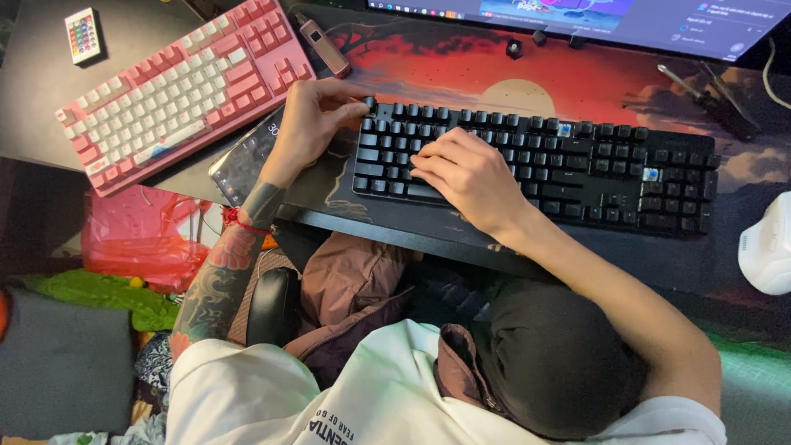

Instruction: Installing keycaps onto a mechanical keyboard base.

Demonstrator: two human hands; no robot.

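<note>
The black keyboard (535,165) lies across a desk mat (494,70) printed with a red sunset, its long side running left to right in front of a monitor (593,18). The left hand (309,119) sits at the keyboard's upper left corner, fingers curled narrow with thumb and forefinger pinched at the corner key there; whether a key is gripped or only touched cannot be told. The right hand (465,177) rests palm down on the left part of the keys, fingers half bent and holding nothing. Just under the left wrist lies a phone (245,158), screen up, partly covered by the hand. A pink keyboard (177,86) lies tilted to the left, well apart from both hands, with a small remote (82,35) beyond it and a white mouse (768,243) at the far right.
</note>
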